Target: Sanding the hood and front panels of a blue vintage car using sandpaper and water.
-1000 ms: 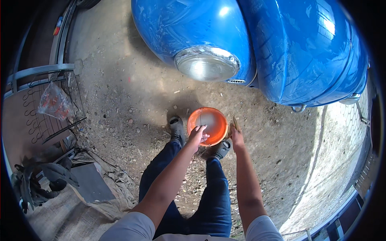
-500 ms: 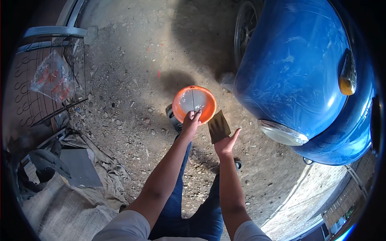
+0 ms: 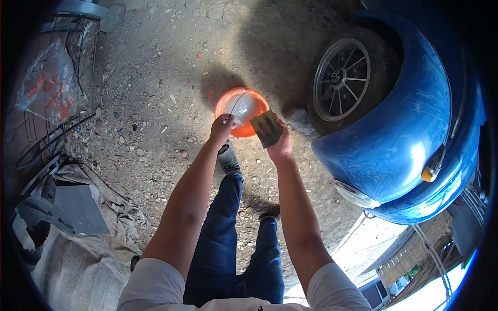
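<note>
An orange bucket (image 3: 221,106) with cloudy whitish water in it hangs in front of me by its thin wire handle. My left hand (image 3: 224,125) is closed on that handle at the near left of the rim. My right hand (image 3: 281,142) holds a square brown sheet of sandpaper (image 3: 266,128), with dark finger-shaped marks on its face. The sheet overlaps the bucket's right rim in this view; whether they touch I cannot tell. Most of the right fingers are hidden behind the sheet.
On the right stands a blue car (image 3: 384,160) with smeared paint and a spoked wheel (image 3: 342,78). Stony dirt ground (image 3: 155,93) lies around my feet. At left are a wire rack with a clear plastic bag (image 3: 49,85), a grey panel (image 3: 80,210) and crumpled cloth (image 3: 88,264).
The bucket and both hands have moved slightly up and left in view. My right hand has curled its thumb in against the sandpaper. More of the car's wheel shows.
</note>
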`<state>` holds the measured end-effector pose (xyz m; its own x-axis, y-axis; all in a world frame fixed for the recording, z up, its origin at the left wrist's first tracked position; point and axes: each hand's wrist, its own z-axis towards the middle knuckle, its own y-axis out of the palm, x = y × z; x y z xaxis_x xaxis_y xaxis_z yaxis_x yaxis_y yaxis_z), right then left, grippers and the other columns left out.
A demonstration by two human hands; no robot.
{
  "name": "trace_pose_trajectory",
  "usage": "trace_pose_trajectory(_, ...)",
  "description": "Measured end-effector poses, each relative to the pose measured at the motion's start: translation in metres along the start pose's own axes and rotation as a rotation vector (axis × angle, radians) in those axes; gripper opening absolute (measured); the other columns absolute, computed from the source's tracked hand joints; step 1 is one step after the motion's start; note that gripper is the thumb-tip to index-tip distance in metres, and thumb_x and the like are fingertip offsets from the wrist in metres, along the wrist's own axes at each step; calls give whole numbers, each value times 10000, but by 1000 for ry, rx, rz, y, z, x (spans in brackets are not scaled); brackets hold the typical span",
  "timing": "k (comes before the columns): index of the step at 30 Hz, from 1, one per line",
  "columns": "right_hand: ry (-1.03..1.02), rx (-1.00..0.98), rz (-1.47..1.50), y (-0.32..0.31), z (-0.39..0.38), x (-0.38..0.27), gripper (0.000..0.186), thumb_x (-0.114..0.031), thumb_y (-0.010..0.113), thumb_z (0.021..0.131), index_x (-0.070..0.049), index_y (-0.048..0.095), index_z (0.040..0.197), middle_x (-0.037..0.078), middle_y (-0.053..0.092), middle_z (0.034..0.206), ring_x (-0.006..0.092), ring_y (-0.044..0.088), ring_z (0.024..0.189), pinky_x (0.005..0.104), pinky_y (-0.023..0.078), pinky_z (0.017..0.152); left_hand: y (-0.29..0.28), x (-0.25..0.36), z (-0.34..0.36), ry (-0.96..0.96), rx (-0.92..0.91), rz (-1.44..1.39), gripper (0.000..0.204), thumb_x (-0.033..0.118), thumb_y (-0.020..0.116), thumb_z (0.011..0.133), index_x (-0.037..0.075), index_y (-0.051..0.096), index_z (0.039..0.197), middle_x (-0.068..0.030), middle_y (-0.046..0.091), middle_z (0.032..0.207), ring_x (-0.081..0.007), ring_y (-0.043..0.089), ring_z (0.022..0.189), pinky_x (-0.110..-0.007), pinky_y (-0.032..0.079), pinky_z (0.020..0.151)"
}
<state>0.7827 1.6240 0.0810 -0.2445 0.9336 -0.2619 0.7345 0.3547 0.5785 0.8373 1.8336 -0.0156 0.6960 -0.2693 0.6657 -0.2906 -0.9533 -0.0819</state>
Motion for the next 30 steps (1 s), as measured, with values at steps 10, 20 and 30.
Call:
trace_pose_trajectory(10,-116,-61,185,67,-126,-81,509,-370,451,1047,-50,584,1419,154,593,1460,343,542,1367,480,378,1193,-76,-5,-41,-90,86,82,379,263,593,1037,-20,607,1289,-168,721,1180,-232,706,1058,-356,557,901)
trace_pose_trajectory(20,-484,-114,425,134,-271,-210,569,-443,499,1000,-75,590,1424,143,595,1455,353,529,1374,490,362,1194,-24,100,-162,-96,-158,142,356,300,613,993,10,628,1198,-77,685,1072,-142,660,922,-280,532,754)
trace_pose_trajectory(30,-725,-95,413,111,-348,-297,553,-421,492,1017,-60,577,1427,157,618,1433,326,606,1301,437,439,1143,182,318,-229,292,-653,278,361,298,596,1066,18,583,1293,-70,680,1212,-153,630,1116,-305,498,973)
